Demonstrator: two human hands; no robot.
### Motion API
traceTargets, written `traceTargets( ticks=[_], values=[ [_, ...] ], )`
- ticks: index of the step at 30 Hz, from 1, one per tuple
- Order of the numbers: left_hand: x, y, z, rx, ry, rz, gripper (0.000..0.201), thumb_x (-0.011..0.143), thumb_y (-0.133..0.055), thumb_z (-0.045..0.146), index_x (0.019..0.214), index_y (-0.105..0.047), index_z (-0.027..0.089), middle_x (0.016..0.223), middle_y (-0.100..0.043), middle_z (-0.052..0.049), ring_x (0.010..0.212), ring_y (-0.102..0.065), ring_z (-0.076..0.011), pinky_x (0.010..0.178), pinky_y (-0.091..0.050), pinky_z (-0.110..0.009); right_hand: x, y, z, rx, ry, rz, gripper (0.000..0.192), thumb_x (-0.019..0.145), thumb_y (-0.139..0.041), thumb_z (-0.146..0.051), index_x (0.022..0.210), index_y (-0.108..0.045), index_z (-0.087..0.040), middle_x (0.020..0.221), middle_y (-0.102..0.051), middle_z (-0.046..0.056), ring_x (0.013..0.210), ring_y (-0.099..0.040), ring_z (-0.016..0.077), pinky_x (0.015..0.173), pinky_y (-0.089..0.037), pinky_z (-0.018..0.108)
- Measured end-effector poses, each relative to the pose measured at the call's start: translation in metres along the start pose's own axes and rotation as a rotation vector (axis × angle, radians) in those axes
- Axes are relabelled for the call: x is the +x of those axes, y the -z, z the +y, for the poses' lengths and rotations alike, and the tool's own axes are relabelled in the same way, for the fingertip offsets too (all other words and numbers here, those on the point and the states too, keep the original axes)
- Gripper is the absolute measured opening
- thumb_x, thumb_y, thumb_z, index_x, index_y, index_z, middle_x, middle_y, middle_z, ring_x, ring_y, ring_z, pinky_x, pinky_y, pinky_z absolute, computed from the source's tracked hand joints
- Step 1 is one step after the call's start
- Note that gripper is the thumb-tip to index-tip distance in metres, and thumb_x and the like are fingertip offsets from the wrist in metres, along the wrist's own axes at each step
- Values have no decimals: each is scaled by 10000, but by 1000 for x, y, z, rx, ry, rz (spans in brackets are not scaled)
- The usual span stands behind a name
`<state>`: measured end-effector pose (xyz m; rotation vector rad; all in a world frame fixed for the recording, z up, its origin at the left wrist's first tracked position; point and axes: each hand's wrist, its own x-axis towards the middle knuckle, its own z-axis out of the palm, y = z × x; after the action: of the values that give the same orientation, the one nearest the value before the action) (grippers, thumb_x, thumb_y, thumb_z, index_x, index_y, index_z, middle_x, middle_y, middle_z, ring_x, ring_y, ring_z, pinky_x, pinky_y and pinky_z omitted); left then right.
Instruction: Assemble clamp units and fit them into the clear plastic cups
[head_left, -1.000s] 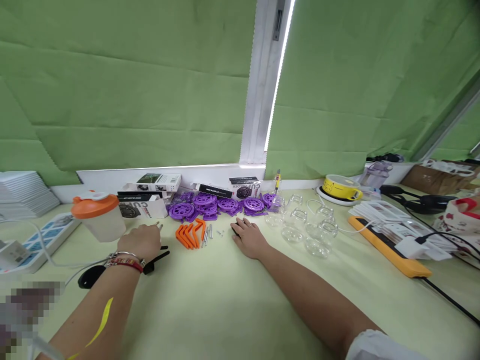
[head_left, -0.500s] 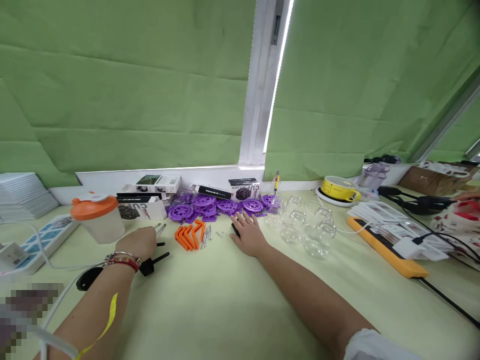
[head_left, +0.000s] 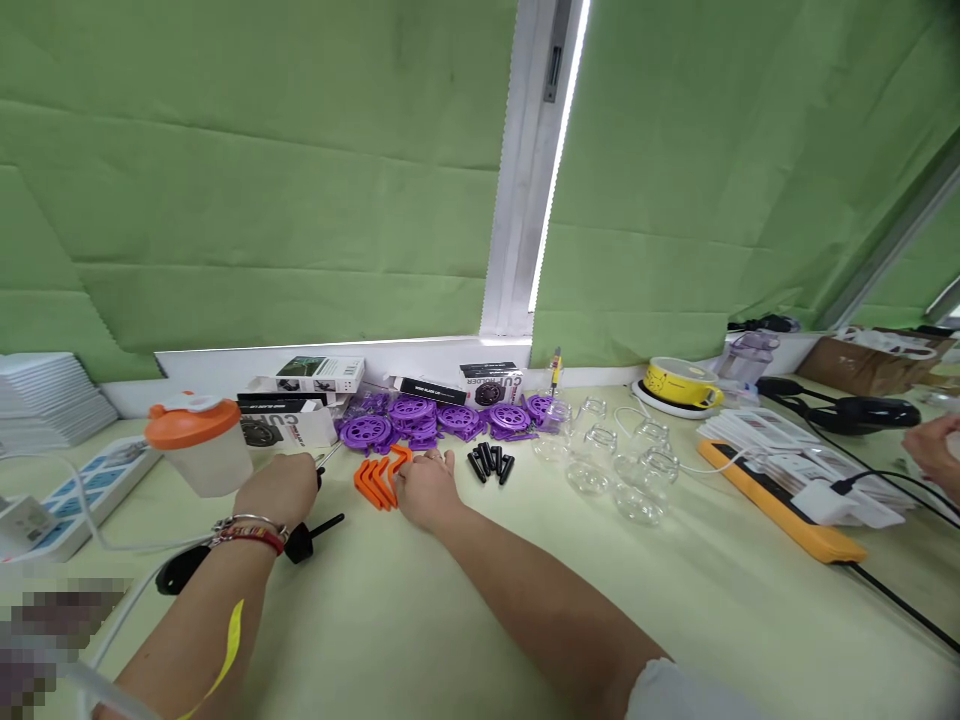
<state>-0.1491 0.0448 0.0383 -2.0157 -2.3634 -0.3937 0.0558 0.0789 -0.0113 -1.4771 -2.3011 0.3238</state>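
**Both hands low on the bench, centre-left of the frame**

The left hand (head_left: 279, 490) is curled closed around a thin metal tool (head_left: 328, 456). The right hand (head_left: 426, 487) lies loosely open, palm down, fingers touching the orange brackets (head_left: 379, 476). Black caps (head_left: 491, 462) lie just right of it, purple wheels (head_left: 442, 418) behind.

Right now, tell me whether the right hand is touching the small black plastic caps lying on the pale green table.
Apart. The head view shows the right hand beside the orange brackets, with bare table between it and the black caps.
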Motion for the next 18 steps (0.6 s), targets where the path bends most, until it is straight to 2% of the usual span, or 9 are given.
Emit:
traceTargets(
  ticks=[3, 6, 9, 12, 15, 18],
  values=[
    [-2, 8, 9, 102, 40, 23, 233, 745, -376, 103, 806, -601, 106, 835, -592, -213, 731, -623, -317, 607, -475, -402, 5, -5, -2, -17, -72, -10, 346, 882, -401, -357, 879, -698, -179, 1052, -650, 132, 1174, -430, 311, 1040, -107, 529],
    [-4, 16, 21, 148, 36, 106, 299, 791, -326, 106, 964, -566, 61, 956, -555, -221, 751, -625, -283, 646, -484, -383, 7, -9, -2, -22, -80, 11, 324, 865, -429, -337, 918, -694, -160, 1088, -646, 141, 1184, -430, 316, 1045, -127, 521],
    [-5, 18, 31, 61, -22, 218, 322, 794, -364, 133, 1048, -541, 47, 1032, -524, -213, 881, -606, -288, 755, -487, -393, 8, -9, -1, -12, -86, 67, 302, 850, -444, -297, 952, -681, -139, 1096, -642, 145, 1150, -464, 306, 1017, -210, 499],
    [-4, 16, 37, -65, -99, 327, 387, 758, -396, 111, 1117, -536, 79, 1057, -516, -174, 1033, -551, -280, 879, -458, -387, 6, -3, 2, 35, -86, 141, 282, 847, -446, -275, 939, -677, -142, 1076, -649, 137, 1078, -523, 288, 960, -304, 464],
    [-5, 9, 44, -171, -190, 396, 426, 736, -405, 99, 1145, -524, 106, 1097, -508, -152, 1063, -533, -262, 945, -426, -381, 1, 10, 12, 189, -84, 209, 304, 851, -456, -279, 1052, -650, -159, 1181, -612, 127, 1128, -517, 275, 960, -342, 440],
    [-11, -2, 56, -214, -290, 347, 429, 747, -386, 90, 1163, -487, 109, 1165, -513, -150, 1104, -514, -253, 952, -414, -362, -8, 22, 32, 480, -78, 259, 332, 829, -494, -253, 1129, -618, -183, 1247, -580, 100, 1175, -502, 239, 949, -400, 383]
  ],
)
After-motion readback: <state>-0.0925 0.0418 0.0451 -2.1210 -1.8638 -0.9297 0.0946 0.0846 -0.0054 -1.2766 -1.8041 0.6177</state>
